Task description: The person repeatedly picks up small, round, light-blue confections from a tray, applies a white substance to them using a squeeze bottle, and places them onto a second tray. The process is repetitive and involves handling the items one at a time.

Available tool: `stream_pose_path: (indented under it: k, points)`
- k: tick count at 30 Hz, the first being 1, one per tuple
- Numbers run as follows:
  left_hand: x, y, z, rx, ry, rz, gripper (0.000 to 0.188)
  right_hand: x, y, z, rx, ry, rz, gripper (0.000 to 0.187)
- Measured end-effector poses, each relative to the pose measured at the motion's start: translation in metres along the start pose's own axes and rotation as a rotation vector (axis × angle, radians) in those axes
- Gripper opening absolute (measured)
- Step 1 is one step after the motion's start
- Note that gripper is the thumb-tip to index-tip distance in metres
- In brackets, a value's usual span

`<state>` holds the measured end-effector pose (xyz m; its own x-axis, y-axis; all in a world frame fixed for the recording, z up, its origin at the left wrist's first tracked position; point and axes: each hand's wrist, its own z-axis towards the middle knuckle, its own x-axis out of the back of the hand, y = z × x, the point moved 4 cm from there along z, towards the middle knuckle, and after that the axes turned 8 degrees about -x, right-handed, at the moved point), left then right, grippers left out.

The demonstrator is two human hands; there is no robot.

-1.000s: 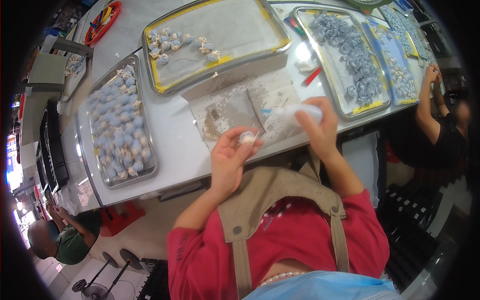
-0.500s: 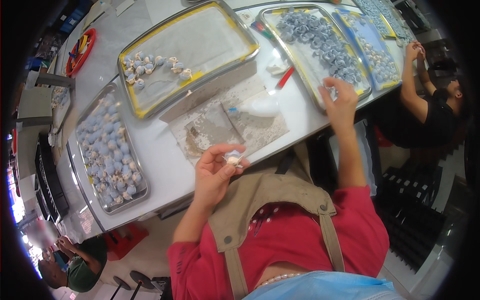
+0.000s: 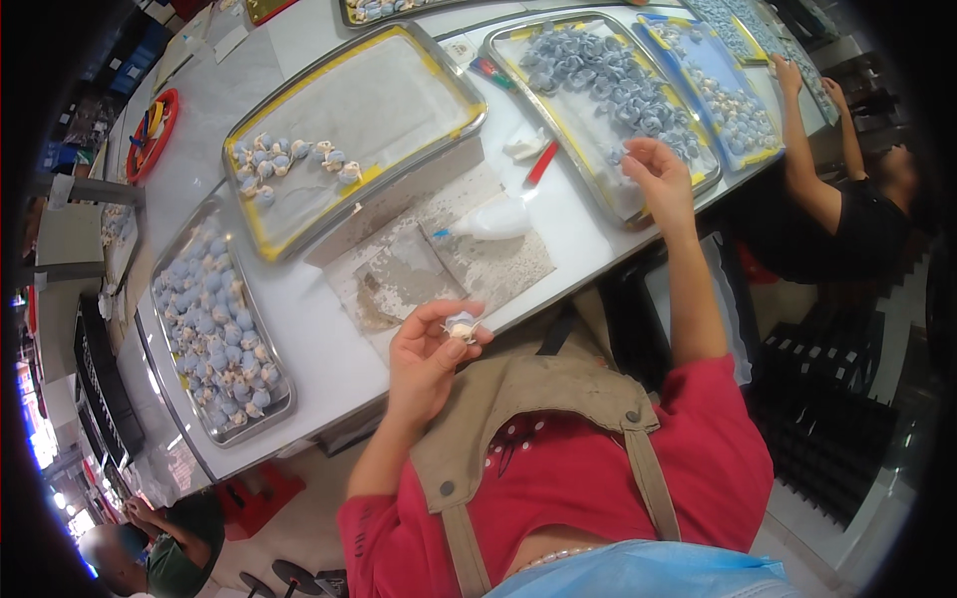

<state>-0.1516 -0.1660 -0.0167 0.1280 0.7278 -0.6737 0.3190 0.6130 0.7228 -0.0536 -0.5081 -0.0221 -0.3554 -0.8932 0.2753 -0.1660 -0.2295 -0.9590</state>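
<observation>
My left hand point(image 3: 429, 354), in front of the table edge, is closed around a small pale blue and cream figurine point(image 3: 463, 327) with thin points at its sides. My right hand point(image 3: 660, 179) hovers over the near part of a metal tray point(image 3: 573, 164) of loose grey-blue cupped pieces point(image 3: 598, 75). Its thumb and forefinger are pinched together; a small bluish bit shows by the tips, but I cannot tell whether it is held. Between the hands, a white squeeze bottle point(image 3: 498, 219) with a blue tip lies on a stained board point(image 3: 399, 274).
A yellow-edged tray point(image 3: 384, 95) carries several blue and cream figurines; another metal tray point(image 3: 284, 404) at left is full of them. A red-handled tool point(image 3: 541, 164) lies by a crumpled white cloth point(image 3: 525, 145). Co-workers sit at right point(image 3: 827, 199) and lower left point(image 3: 184, 543).
The thumb and forefinger of my right hand have come closer together over the tray. My left hand keeps its hold on the figurine. The whole view has shifted slightly.
</observation>
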Motion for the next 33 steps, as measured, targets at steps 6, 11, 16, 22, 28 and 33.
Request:
stream_pose_path:
  k: [6, 11, 16, 22, 28, 33]
  points:
    - [-0.001, -0.001, -0.001, 0.001, -0.005, -0.014, 0.038, -0.006, -0.002, 0.001, -0.032, -0.036, -0.2, 0.03]
    - [-0.001, 0.0, 0.0, 0.002, -0.005, -0.023, 0.038, -0.008, -0.017, 0.001, 0.238, 0.038, -0.664, 0.032]
    - [0.0, 0.001, -0.002, 0.018, -0.002, -0.016, 0.037, -0.016, -0.027, 0.001, 0.164, 0.008, -0.712, 0.028]
    - [-0.002, 0.003, -0.001, 0.022, 0.006, 0.0, 0.037, -0.015, -0.033, 0.005, 0.287, -0.102, -0.501, 0.034]
    - [0.003, -0.007, 0.004, 0.075, 0.114, 0.068, 0.04, -0.042, -0.031, -0.031, -0.146, -0.396, 0.236, 0.036]
    - [-0.004, -0.009, 0.01, 0.067, 0.062, 0.059, 0.046, -0.087, -0.058, -0.1, 0.062, -0.741, 0.239, 0.033]
